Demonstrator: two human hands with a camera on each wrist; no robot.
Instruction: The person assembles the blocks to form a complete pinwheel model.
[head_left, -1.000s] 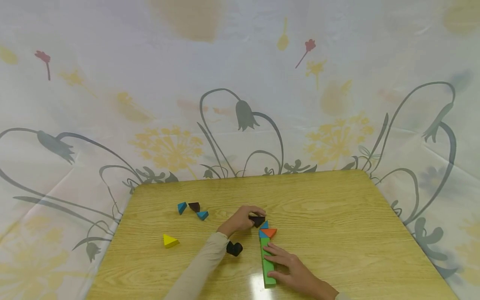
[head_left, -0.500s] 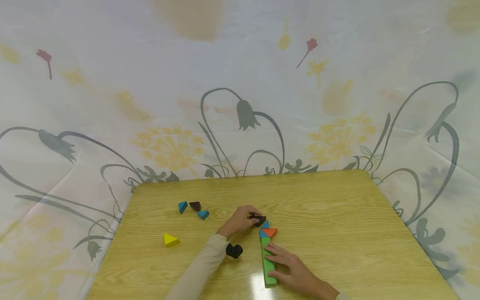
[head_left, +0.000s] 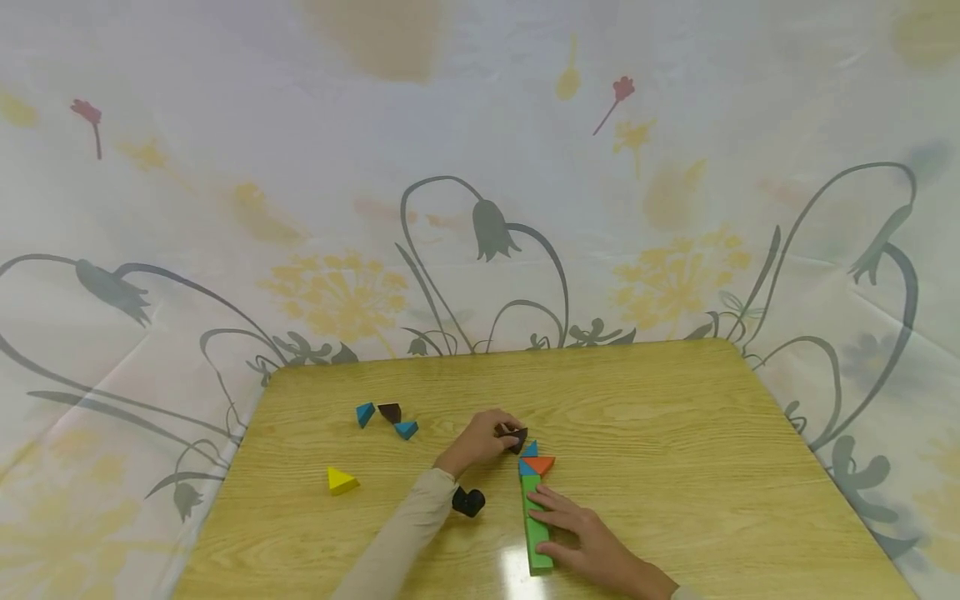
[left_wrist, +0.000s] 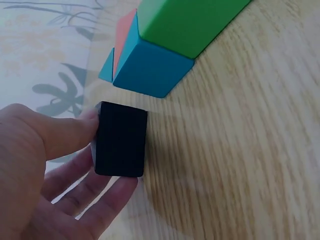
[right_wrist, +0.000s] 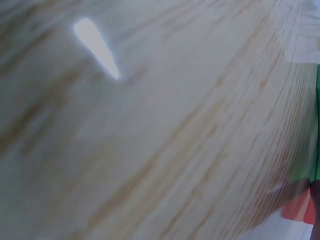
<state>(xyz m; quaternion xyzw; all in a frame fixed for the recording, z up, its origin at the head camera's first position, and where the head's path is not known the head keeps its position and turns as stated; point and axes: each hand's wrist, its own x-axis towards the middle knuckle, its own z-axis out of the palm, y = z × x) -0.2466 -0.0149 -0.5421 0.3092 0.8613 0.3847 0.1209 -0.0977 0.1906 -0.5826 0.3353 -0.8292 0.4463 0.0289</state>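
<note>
My left hand (head_left: 480, 440) pinches a dark triangular block (head_left: 516, 439) between thumb and fingers. In the left wrist view, the flat dark face of that block (left_wrist: 121, 140) stands just apart from a blue triangular block (left_wrist: 152, 67). On the table, a small blue triangle (head_left: 531, 449), a red-orange triangle (head_left: 538, 464) and another blue triangle (head_left: 525, 468) lie together at the far end of a long green row (head_left: 534, 537). My right hand (head_left: 588, 542) rests its extended fingers on the green row's right side. Only a fingertip (right_wrist: 315, 197) shows in the right wrist view.
Two blue triangular blocks (head_left: 364, 415) and a dark block (head_left: 390, 412) lie at the back left of the wooden table (head_left: 660, 417). A yellow triangular block (head_left: 341, 481) lies nearer, at left. A black rounded object (head_left: 468, 502) is beside my left forearm.
The dark block in my left hand has turned slightly and shifted a little left, away from the small blue triangle. My right hand stays on the green row.
</note>
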